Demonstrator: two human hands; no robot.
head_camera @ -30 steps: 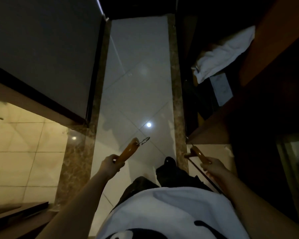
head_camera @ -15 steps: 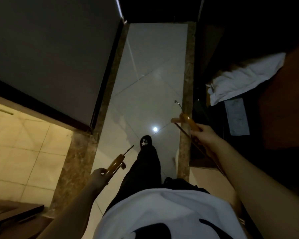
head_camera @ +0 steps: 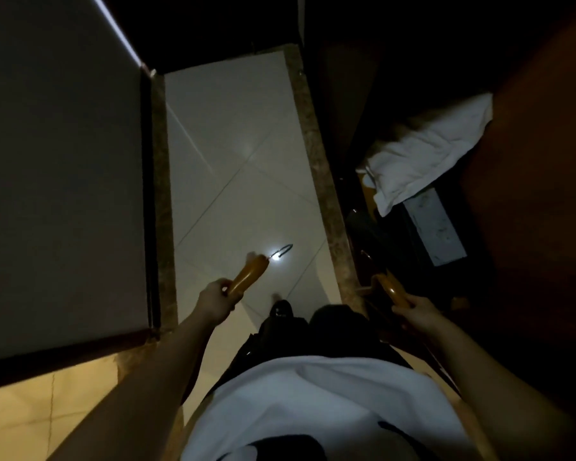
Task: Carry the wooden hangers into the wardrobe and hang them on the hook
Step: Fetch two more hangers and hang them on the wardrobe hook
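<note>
My left hand (head_camera: pixel 215 302) grips a wooden hanger (head_camera: pixel 248 276) whose metal hook (head_camera: pixel 281 251) points forward over the pale tiled floor. A second wooden hanger (head_camera: pixel 391 287) is held in my right hand (head_camera: pixel 416 311), low at the right, beside the dark open wardrobe (head_camera: pixel 396 128). Only the top part of each hanger shows. No hanging hook inside the wardrobe can be made out in the darkness.
A narrow white-tiled corridor (head_camera: pixel 240 168) runs ahead between brown marble strips. A grey wall or door panel (head_camera: pixel 64 178) stands on the left. In the wardrobe lie a white folded cloth (head_camera: pixel 426 151) and a paper sheet (head_camera: pixel 436 227). My dark trousers and one shoe (head_camera: pixel 280 309) are below.
I have stepped forward along the corridor. My left hand with its hanger has swung up and forward; my right hand with its hanger has dropped lower and closer to my body.
</note>
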